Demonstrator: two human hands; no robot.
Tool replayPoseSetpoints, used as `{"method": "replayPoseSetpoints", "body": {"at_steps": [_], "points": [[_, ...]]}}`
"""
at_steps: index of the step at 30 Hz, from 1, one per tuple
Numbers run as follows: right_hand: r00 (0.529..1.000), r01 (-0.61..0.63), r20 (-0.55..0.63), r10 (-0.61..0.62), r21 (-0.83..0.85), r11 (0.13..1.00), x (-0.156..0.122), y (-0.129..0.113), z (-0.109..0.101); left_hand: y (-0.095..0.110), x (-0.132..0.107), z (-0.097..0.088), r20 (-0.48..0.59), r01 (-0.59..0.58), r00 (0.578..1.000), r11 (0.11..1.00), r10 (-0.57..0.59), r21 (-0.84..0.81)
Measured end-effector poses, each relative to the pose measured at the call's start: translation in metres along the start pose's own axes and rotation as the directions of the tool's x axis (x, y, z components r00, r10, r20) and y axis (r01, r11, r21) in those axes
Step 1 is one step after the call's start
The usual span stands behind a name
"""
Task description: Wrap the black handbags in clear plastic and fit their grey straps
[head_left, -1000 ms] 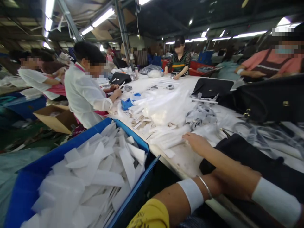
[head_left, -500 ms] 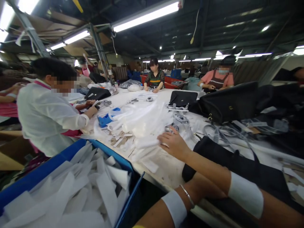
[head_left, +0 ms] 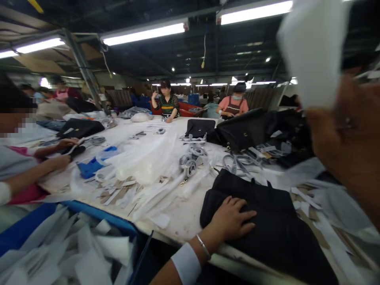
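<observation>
My left hand (head_left: pixel 231 219), with a bracelet and a white wristband, lies flat with fingers spread on a black bag (head_left: pixel 267 221) at the table's near edge. My right hand (head_left: pixel 350 146) is raised close to the camera at the right and looks blurred. It grips a white sheet (head_left: pixel 311 51) that sticks up above the fingers. A pile of clear plastic and white strips (head_left: pixel 148 158) lies on the white table (head_left: pixel 184 213) left of the bag.
A blue bin (head_left: pixel 18 233) of white sheets stands at the lower left. Grey straps (head_left: pixel 190 164) and more black bags (head_left: pixel 246 130) lie mid-table. A co-worker's hands (head_left: pixel 59 160) work at the left; other people sit at the far end.
My right hand left the white strips and rose toward the camera with a white sheet. My left hand came out from under it and settled flat on the black bag. The view swung right.
</observation>
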State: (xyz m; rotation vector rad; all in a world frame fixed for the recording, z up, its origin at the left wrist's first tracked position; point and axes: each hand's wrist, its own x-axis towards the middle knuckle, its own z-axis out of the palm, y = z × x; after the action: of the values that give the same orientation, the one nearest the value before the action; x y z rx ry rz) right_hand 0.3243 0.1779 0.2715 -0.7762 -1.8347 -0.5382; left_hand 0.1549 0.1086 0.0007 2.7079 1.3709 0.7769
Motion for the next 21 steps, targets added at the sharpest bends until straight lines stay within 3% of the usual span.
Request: {"method": "replayPoseSetpoints", "body": {"at_steps": [2,4,6,8,9,10,11,13,15,19,21], "points": [[0.988,0.077,0.139,-0.062,-0.102,0.992,-0.024,0.006,0.0,0.002,0.001,-0.001,0.008,0.016,1.0,1.0,-0.016,-0.017],[0.919,0.076,0.393,-0.045,-0.064,0.995,-0.058,0.01,0.015,0.003,0.002,-0.002,0.019,0.028,0.999,0.999,-0.028,-0.024],[0.735,-0.042,0.678,0.001,0.044,0.998,-0.098,0.019,0.035,0.004,0.003,-0.003,0.035,0.029,0.999,0.999,-0.029,-0.02],[0.459,-0.167,0.887,-0.056,0.149,0.975,-0.137,0.036,0.05,0.004,0.003,-0.003,0.048,0.026,0.999,1.0,-0.025,-0.015],[0.352,-0.218,0.934,-0.063,0.148,0.965,-0.155,0.047,0.053,0.004,0.004,-0.003,0.049,0.027,0.998,1.0,-0.027,-0.014],[0.302,-0.258,0.953,-0.024,0.106,0.96,-0.17,0.059,0.054,0.004,0.004,-0.003,0.049,0.031,0.998,0.999,-0.03,-0.013],[0.279,-0.288,0.96,0.031,0.053,0.956,-0.182,0.072,0.053,0.004,0.004,-0.003,0.045,0.036,0.998,0.999,-0.036,-0.01],[0.28,-0.322,0.951,0.132,-0.036,0.946,-0.198,0.094,0.047,0.005,0.004,-0.001,0.031,0.058,0.998,0.998,-0.058,0.002],[0.266,-0.347,0.954,0.14,-0.041,0.937,-0.204,0.107,0.038,0.007,0.005,0.001,0.008,0.098,0.995,0.995,-0.098,0.02],[0.178,-0.44,0.977,0.12,-0.03,0.897,-0.205,0.101,0.023,0.009,0.009,0.004,-0.097,0.244,0.967,0.966,-0.235,0.09],[0.162,-0.441,0.982,0.093,-0.013,0.897,-0.208,0.09,0.016,0.008,0.011,0.006,-0.129,0.291,0.953,0.949,-0.275,0.121]]}}
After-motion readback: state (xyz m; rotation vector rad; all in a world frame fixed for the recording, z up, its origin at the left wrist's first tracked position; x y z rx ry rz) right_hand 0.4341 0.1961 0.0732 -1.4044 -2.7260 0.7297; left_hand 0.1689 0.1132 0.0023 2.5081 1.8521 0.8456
